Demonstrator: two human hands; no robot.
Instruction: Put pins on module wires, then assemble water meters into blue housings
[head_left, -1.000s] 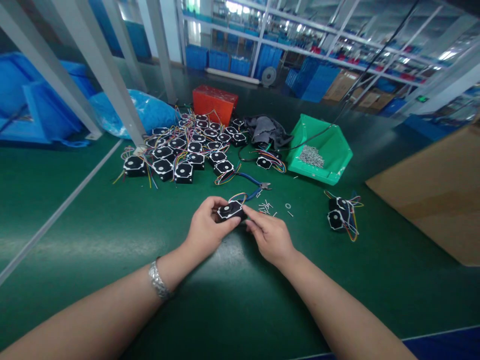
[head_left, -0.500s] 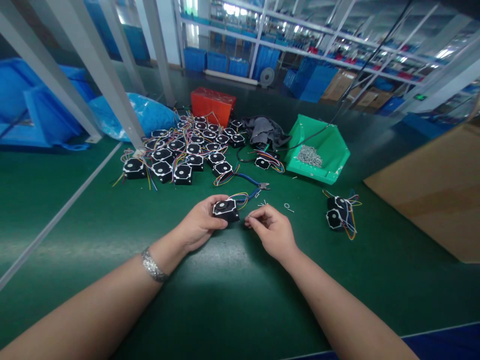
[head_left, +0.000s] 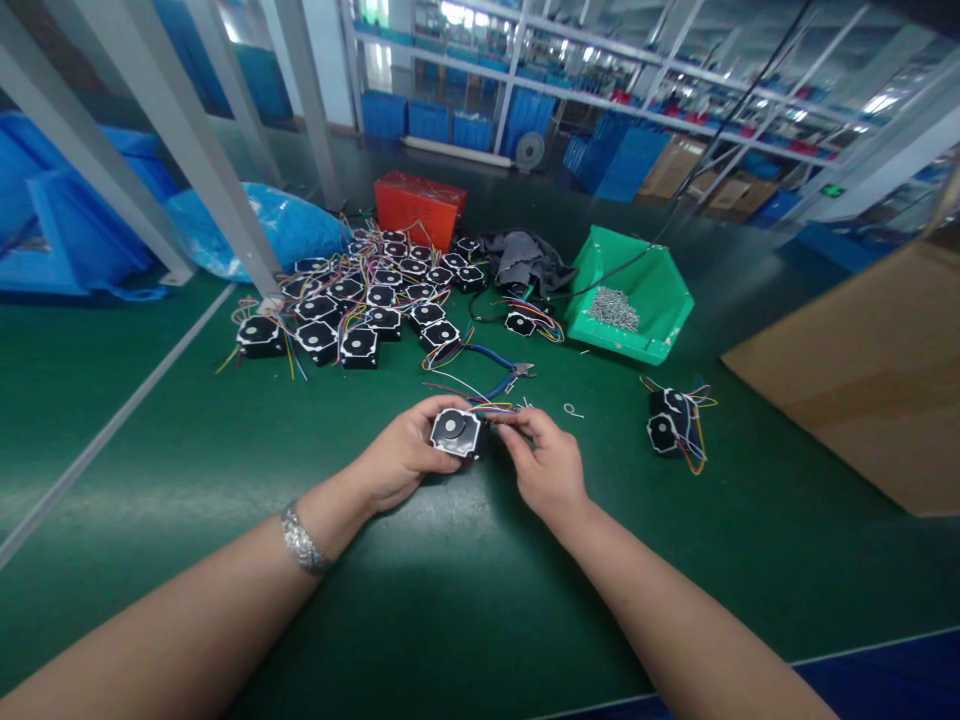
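Observation:
My left hand (head_left: 401, 450) is closed around the side of a small black stepper motor (head_left: 457, 432) with white edging, its round centre facing up. Coloured wires (head_left: 491, 406) come out of the motor's far side; a white and a red one fan out to the left. At the motor's right edge, my right hand (head_left: 546, 455) is closed, thumb and forefinger pinched at the wires; whether a small part is also between the fingertips is hidden. Just beyond the hands lie blue-handled cutting pliers (head_left: 504, 372), a few small screws (head_left: 525, 404) and a ring-shaped piece (head_left: 570, 409).
Many similar motors (head_left: 360, 345) with tangled wires are heaped at the back left, by an orange-red box (head_left: 418, 208). A green bin (head_left: 660, 335) holds small metal screws (head_left: 615, 310). Two motors (head_left: 663, 432) lie at right, near a large cardboard box (head_left: 855, 380). A dark cloth (head_left: 525, 260) lies behind.
My left hand has tipped the motor so its face shows more fully. My right hand has moved closer to it, up to the wires, which have spread out from their loop.

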